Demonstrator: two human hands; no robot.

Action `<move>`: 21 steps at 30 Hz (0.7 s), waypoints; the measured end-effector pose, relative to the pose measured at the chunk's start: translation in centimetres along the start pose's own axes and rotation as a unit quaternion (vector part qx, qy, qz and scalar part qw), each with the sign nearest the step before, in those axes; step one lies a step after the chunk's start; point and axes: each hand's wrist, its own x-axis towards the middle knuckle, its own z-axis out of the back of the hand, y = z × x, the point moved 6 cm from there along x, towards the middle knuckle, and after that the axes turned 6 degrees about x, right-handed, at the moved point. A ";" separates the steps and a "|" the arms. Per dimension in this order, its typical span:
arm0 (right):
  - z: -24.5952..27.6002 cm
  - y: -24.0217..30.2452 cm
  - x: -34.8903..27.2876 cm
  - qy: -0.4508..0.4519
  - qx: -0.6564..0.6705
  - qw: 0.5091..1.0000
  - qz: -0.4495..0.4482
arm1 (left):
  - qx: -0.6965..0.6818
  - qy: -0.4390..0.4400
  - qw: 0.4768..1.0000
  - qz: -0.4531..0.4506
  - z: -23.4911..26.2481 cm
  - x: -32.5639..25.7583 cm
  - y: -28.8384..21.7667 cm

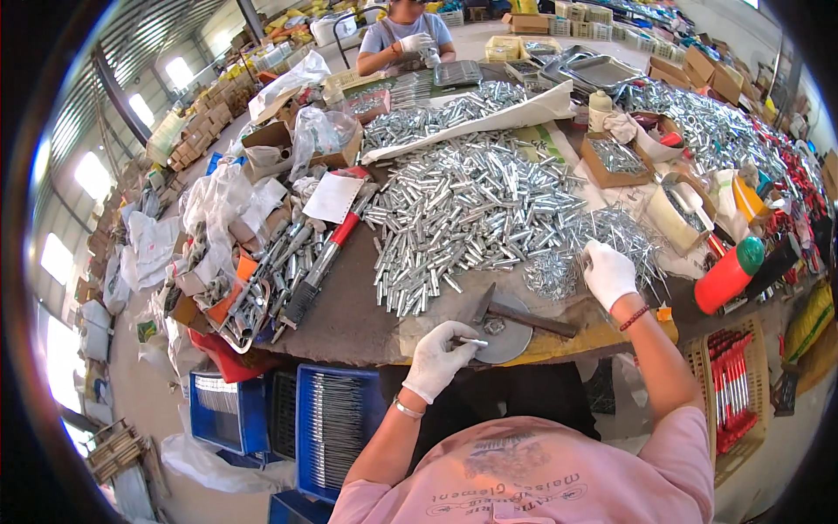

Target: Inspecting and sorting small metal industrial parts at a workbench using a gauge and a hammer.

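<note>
Head view: at lower centre of the frame, the left hand (436, 360) pinches a short metal cylinder (477, 342), long axis near horizontal, free end pointing right. The right hand (609, 275), apart from the left, is at the thin metal pins (621, 232) right of centre; whether it grips any cannot be determined.
</note>
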 end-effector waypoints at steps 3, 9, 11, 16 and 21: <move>1.2 0.4 -1.9 -0.015 0.090 0.996 0.009 | 0.096 -0.022 0.993 -0.067 -0.2 -0.5 -0.6; 1.7 9.3 -7.2 0.041 0.250 0.952 0.174 | 0.321 -0.058 0.910 -0.256 -0.4 0.4 -2.7; 0.8 11.5 -9.0 0.047 0.217 0.947 0.232 | 0.373 -0.067 0.885 -0.269 -0.4 0.0 -2.8; -1.5 12.4 -9.6 0.065 0.186 0.953 0.229 | 0.296 -0.062 0.938 -0.170 0.1 1.1 -0.9; -1.6 12.6 -10.0 0.030 0.199 0.947 0.251 | 0.293 -0.059 0.938 -0.177 -0.1 0.6 -0.2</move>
